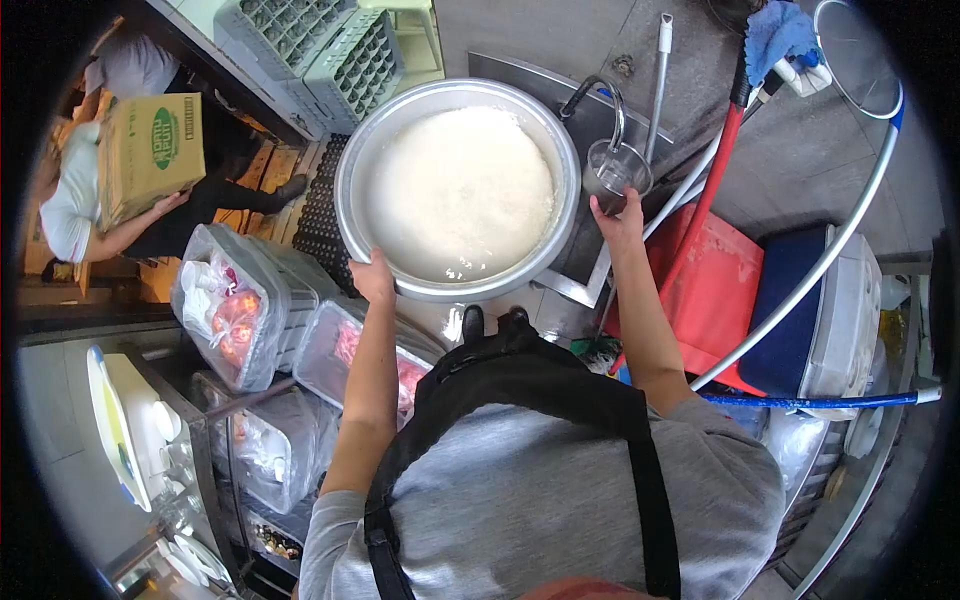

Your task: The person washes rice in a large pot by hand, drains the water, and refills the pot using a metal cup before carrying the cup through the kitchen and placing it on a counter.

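A large round metal pot (350, 200) holds whitish, cloudy contents, with a few shiny spots near the front. My left hand (374, 278) grips its rim at the lower left, fingers hidden behind the edge. To the right of the pot, my right hand (620, 212) is closed around the lower part of a clear container (603, 168). A curved metal faucet (617, 115) reaches over that container's mouth. Whether water is running cannot be made out.
Glass racks (352, 65) stand at the upper left. Plastic bins (225, 300) line the left side. A red container (710, 300) and long-handled tools (705, 190) are at the right. A person carries a carton (150, 155) at the far left.
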A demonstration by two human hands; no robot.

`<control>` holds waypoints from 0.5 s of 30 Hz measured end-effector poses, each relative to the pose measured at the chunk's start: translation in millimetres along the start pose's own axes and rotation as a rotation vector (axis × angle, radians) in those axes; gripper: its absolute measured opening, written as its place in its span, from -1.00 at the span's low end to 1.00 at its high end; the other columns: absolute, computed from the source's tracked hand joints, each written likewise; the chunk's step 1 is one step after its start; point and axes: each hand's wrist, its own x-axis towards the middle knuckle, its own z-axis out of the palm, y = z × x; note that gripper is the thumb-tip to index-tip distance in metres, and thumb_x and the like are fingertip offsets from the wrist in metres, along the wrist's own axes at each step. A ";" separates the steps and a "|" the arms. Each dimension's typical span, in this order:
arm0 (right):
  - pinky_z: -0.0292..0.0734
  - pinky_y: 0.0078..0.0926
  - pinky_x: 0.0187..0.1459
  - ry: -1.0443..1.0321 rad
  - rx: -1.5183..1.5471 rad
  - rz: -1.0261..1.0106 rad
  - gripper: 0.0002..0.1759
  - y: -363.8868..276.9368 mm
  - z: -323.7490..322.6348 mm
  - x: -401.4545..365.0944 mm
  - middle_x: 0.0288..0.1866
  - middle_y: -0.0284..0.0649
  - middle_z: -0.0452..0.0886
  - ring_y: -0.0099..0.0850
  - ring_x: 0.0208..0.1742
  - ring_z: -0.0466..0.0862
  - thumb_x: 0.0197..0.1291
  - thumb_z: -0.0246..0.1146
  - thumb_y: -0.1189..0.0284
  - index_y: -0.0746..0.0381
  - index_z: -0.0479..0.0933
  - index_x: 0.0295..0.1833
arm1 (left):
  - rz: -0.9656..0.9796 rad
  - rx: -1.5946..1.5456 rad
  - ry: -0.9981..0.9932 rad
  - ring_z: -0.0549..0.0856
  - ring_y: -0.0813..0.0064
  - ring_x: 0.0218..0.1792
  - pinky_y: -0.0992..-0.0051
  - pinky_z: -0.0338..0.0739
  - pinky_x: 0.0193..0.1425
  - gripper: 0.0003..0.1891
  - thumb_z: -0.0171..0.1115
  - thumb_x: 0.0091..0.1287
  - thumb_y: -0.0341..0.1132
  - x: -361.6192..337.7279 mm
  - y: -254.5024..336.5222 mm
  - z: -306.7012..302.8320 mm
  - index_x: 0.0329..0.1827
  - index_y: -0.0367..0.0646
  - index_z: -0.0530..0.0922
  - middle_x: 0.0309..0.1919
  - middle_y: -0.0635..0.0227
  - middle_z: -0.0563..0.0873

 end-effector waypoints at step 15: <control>0.41 -0.19 -0.09 0.020 0.023 0.059 -0.66 -2.1 -1.7 -7.9 -0.08 -0.22 0.33 -0.32 -0.04 0.34 -0.10 0.20 0.44 0.14 0.35 -0.13 | -0.028 0.098 0.010 0.47 -0.02 -0.01 0.28 0.32 0.09 -0.32 0.08 0.02 -0.09 -10.1 15.7 -7.8 0.09 -0.50 0.23 -0.08 -0.21 0.47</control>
